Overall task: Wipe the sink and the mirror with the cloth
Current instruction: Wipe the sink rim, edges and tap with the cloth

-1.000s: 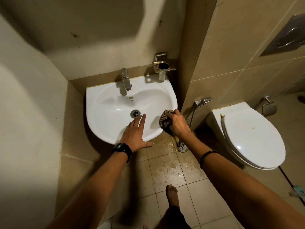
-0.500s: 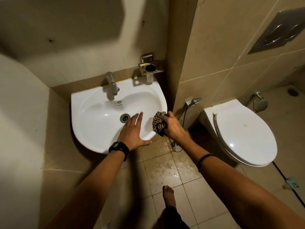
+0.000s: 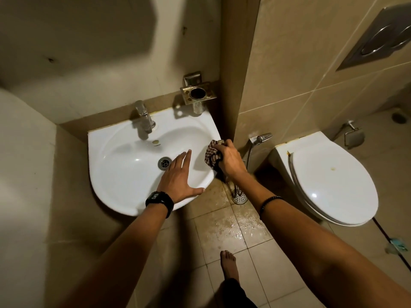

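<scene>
Cloth (image 3: 212, 154) now higher on sink (image 3: 124, 174)

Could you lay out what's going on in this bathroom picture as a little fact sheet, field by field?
place: small tiled bathroom
main fixture: white ceramic sink, wall-mounted
tap: chrome faucet at the sink's back edge
left hand: open, flat, palm on the sink's front rim
right hand: clutching a bunched checked cloth at the sink's right edge
wrists: black watch on the left, black bracelet on the right
nearby: white toilet with lid closed
floor: beige tiles, wet patch
mirror: not in view
</scene>
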